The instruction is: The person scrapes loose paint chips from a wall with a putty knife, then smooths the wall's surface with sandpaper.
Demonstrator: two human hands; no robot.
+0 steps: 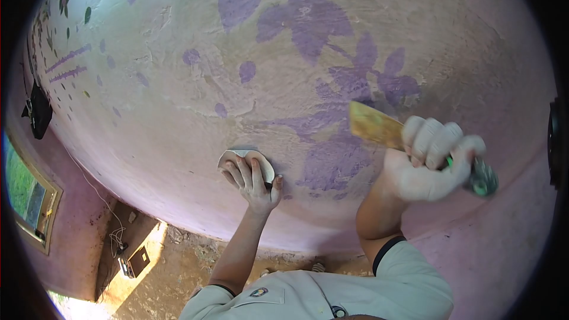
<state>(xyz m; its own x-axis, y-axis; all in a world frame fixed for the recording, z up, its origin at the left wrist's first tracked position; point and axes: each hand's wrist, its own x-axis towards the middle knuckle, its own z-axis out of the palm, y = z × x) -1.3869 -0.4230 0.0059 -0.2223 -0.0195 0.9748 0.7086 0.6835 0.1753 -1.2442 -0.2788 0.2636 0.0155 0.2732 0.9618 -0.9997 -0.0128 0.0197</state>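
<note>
My right hand point(435, 157), dusted white, is wrapped round the dark green handle point(485, 179) of a putty knife. Its wide yellowish blade point(373, 124) points up and left, overlapping the purple painted leaves point(335, 163) on the wall. Lower on the left, my left hand point(255, 186) grips a shallow whitish bowl point(268, 169) with an uneven rim, its fingers lying over the inside and its thumb at the right edge. The bowl overlaps the lower wall in this view; what is inside it is mostly hidden by my fingers.
The pink plastered wall point(178, 106) has rough, cracked patches and painted leaves. A black bag point(40, 111) hangs at far left above a window point(29, 192). A white cable point(95, 186) runs down to a small box point(133, 262) on the dirt floor point(175, 266).
</note>
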